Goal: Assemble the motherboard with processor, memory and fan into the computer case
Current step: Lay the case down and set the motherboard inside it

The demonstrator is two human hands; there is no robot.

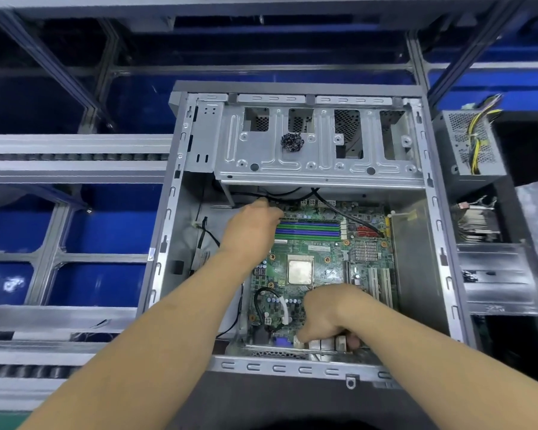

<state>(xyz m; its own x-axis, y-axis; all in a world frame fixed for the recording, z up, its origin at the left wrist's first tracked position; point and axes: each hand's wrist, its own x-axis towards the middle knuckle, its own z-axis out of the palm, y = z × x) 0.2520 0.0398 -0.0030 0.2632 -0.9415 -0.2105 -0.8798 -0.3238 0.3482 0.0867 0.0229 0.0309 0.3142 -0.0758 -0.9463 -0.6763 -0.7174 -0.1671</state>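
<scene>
Both hands seat the motherboard (311,268) inside the open computer case (441,243): left hand (250,228) curled at the board's far-left corner, right hand (330,315) gripping its near-edge ports. No fan yet; next, prob. align w/ rear cutouts, then screws.

Computer case (180,181) at frame centre, lying open. Motherboard (320,252) inside, lower middle; processor (300,272) at its centre, memory slots (308,230) above. Drive cage (320,141) in upper case. Power supply (469,144) outside, upper right; conveyor rails (72,156) left.

left hand (251,226) reaching, right hand (326,315) curled
</scene>
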